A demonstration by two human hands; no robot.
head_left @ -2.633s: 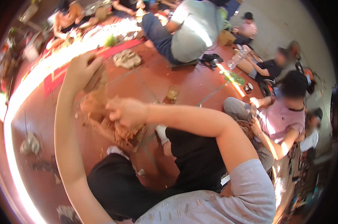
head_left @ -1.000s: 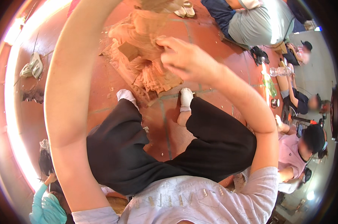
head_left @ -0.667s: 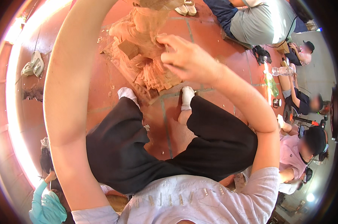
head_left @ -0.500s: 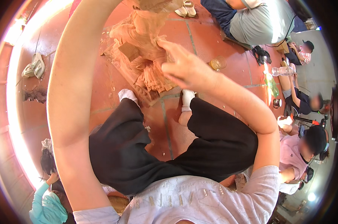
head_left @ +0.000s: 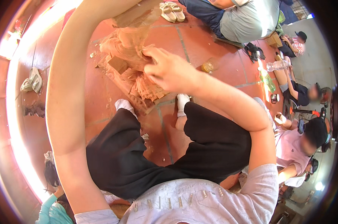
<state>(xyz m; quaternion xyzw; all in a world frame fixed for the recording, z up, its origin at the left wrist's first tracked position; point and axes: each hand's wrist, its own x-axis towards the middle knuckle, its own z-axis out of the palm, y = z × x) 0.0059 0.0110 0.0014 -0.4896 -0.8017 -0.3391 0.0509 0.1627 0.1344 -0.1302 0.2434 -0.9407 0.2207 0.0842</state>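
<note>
A carved reddish-brown wooden sculpture point(head_left: 128, 44) stands on the floor in front of my feet, with folds like cloth, a plain square block and a rough, layered base. My right hand point(head_left: 170, 71) is at its right side, fingers curled and the index fingertip against the carved folds. Whatever those fingers pinch, if anything, is hidden. My left arm point(head_left: 70, 74) reaches up past the sculpture's left side, and its hand lies beyond the upper edge. Another part of the wood point(head_left: 137, 15) shows near that edge, paler and smoother.
Red floor tiles point(head_left: 161, 149) carry small chips. A glass jar point(head_left: 210, 65) stands right of the sculpture. Pale sandals point(head_left: 172, 12) lie beyond it, and another pair point(head_left: 32, 80) at left. A person in grey point(head_left: 247, 22) sits far right; others sit along the right side.
The whole view has shifted, so the sculpture appears lower and further left. My right hand stays at the carved folds, its index finger now more bent.
</note>
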